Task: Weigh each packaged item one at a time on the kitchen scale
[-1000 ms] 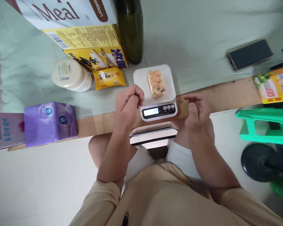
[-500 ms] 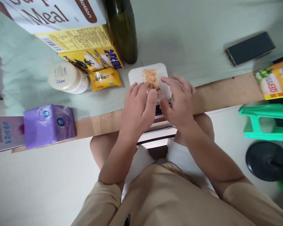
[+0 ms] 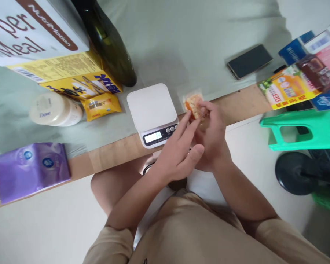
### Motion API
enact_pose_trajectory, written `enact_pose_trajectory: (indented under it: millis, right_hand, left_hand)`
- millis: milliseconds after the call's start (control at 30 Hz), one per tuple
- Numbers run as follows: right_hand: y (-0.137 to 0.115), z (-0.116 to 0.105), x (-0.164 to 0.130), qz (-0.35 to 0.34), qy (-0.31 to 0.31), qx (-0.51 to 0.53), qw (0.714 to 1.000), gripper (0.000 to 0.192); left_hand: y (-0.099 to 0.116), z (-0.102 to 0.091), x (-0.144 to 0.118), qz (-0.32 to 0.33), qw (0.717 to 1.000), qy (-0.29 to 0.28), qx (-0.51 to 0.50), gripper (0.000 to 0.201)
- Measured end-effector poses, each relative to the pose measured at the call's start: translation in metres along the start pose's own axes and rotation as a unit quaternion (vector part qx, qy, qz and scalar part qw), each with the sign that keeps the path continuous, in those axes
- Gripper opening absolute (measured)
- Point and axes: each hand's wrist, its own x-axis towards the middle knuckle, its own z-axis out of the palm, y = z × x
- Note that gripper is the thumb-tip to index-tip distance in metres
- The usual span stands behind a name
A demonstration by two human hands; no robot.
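Probably a home: a Dove jar (image 3: 53, 109) and a phone (image 3: 249, 61) on a cloth-covered table (image 3: 203, 44), green stool (image 3: 326, 126) nearby.

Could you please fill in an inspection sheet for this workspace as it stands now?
Surface: wrinkled green cloth, with a wooden strip along the near edge.
Job's things: white scale, display lit, reading too blurred to trust; clear snack packet off the scale, at the hands.
Clutter: at left, bottle, yellow box, yellow sachet, Dove jar, purple pack; at right, phone and assorted packages.
Grippers: right hand holds the packet; left hand has outstretched fingers at it, grip unclear.
Cables: nothing seen.
Surroundings: green stool and round black base at right.
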Motion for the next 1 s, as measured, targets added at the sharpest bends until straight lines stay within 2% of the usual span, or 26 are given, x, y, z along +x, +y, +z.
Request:
enact_pose_trajectory:
  millis: [100,233,333,433,500,667,867,1000]
  right_hand:
    - [0.035,-0.026,-0.002,0.009,0.078,-0.038,0.996,0.045]
    - [0.105,-0.079,0.012,0.023,0.176,-0.148,0.973,0.043]
    - [0.153,-0.116,0.031,0.099,0.175,-0.222,0.954,0.045]
    - [0.177,-0.135,0.045,0.155,0.145,-0.289,0.934,0.047]
    - [0.180,-0.138,0.049,0.158,0.128,-0.309,0.929,0.046]
    - [0.166,-0.137,0.048,0.131,0.093,-0.356,0.921,0.041]
    - [0.152,-0.131,0.039,0.156,0.098,-0.390,0.902,0.033]
    - [0.138,-0.121,0.024,0.134,0.044,-0.441,0.886,0.041]
  left_hand:
    - [0.002,0.006,0.002,-0.004,0.999,-0.044,-0.019,0.080]
    - [0.001,0.003,0.001,-0.020,0.999,-0.040,-0.023,0.078]
    - [0.000,-0.001,0.000,-0.032,0.999,-0.029,-0.019,0.080]
    - [-0.001,-0.003,0.001,-0.038,0.999,-0.026,-0.007,0.084]
    - [-0.001,-0.004,0.003,-0.044,0.998,-0.041,0.008,0.083]
    - [-0.003,-0.008,0.008,-0.035,0.995,-0.090,0.030,0.074]
    - [-0.004,-0.010,0.008,-0.027,0.995,-0.094,0.035,0.080]
    - [-0.004,-0.011,0.008,-0.027,0.995,-0.091,0.031,0.078]
